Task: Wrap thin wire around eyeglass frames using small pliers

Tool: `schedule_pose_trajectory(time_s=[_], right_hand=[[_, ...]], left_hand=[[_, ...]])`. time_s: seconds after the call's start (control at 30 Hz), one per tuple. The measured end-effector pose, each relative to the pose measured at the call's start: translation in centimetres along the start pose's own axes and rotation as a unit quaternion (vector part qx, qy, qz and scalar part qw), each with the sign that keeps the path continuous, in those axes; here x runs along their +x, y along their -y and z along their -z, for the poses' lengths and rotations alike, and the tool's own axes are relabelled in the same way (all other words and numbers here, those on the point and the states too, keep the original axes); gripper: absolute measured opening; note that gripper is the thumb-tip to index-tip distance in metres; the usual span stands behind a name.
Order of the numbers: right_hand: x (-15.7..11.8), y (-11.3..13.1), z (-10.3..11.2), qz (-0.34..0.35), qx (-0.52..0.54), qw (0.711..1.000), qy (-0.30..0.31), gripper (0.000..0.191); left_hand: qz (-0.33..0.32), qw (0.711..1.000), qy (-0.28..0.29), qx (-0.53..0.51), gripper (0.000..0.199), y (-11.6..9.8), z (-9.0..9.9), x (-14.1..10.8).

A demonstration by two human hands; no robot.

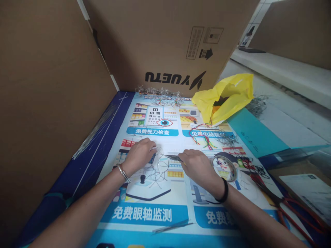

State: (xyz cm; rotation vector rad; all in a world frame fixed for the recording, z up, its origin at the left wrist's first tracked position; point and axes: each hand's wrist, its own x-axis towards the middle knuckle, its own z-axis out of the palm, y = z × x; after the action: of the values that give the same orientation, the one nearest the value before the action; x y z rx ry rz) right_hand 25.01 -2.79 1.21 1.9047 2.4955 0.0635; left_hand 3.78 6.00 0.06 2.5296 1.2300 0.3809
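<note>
My left hand [141,156], with a silver bangle at its wrist, is closed on a tangle of thin wire [157,172]. The wire spreads in loops and loose ends over the printed sheet. Closed around pliers [173,157] is my right hand [197,167], a black band at its wrist. Only the dark, pointed jaws show, aimed left at the wire; the handles are mostly hidden in the palm. Whether the jaws grip a strand is too small to tell. Several straight wire pieces [172,226] lie nearer to me.
Cardboard walls [165,41] stand at the back and left. A yellow bag [230,100], colored cords [207,141], a tape roll [224,167], black loops [252,165] and red-handled scissors [287,203] lie right. Wire bundles lie at the back [160,94] and left [97,129].
</note>
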Motion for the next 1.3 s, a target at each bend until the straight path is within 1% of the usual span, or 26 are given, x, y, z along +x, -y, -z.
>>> schedule_pose_trajectory(time_s=[0.13, 0.3, 0.57, 0.73, 0.9, 1.07, 1.17, 1.3], right_hand=[[0.3, 0.0, 0.0, 0.004, -0.001, 1.0, 0.005, 0.013], [1.1, 0.0, 0.2, 0.027, 0.002, 0.999, 0.024, 0.015], [2.0, -0.1, 0.1, 0.058, 0.0, 0.998, 0.018, 0.017], [2.3, -0.2, 0.3, 0.067, 0.0, 0.997, 0.025, 0.016], [2.4, -0.3, 0.5, 0.081, -0.002, 0.996, 0.031, 0.018], [2.6, -0.5, 0.6, 0.095, -0.004, 0.995, 0.033, 0.016], [2.7, -0.7, 0.6, 0.102, 0.001, 0.994, 0.034, 0.015], [2.9, -0.9, 0.5, 0.105, 0.006, 0.994, 0.033, 0.015]], left_hand=[[0.016, 0.998, 0.007, 0.053, 0.013, -0.2, -0.3, 0.1], [0.01, 0.997, 0.014, 0.078, 0.016, -0.6, -0.5, 0.3], [0.03, 0.995, 0.016, 0.098, 0.015, -0.6, -1.1, 0.1], [0.019, 0.996, 0.023, 0.09, 0.016, -0.7, -1.5, -0.1], [0.03, 0.994, 0.03, 0.096, 0.015, -0.9, -1.6, -0.2], [0.025, 0.994, 0.027, 0.101, 0.011, -1.1, -1.8, -0.4], [0.032, 0.993, 0.025, 0.11, 0.011, -1.2, -1.8, -0.5], [0.023, 0.993, 0.018, 0.116, 0.011, -1.4, -1.7, -0.6]])
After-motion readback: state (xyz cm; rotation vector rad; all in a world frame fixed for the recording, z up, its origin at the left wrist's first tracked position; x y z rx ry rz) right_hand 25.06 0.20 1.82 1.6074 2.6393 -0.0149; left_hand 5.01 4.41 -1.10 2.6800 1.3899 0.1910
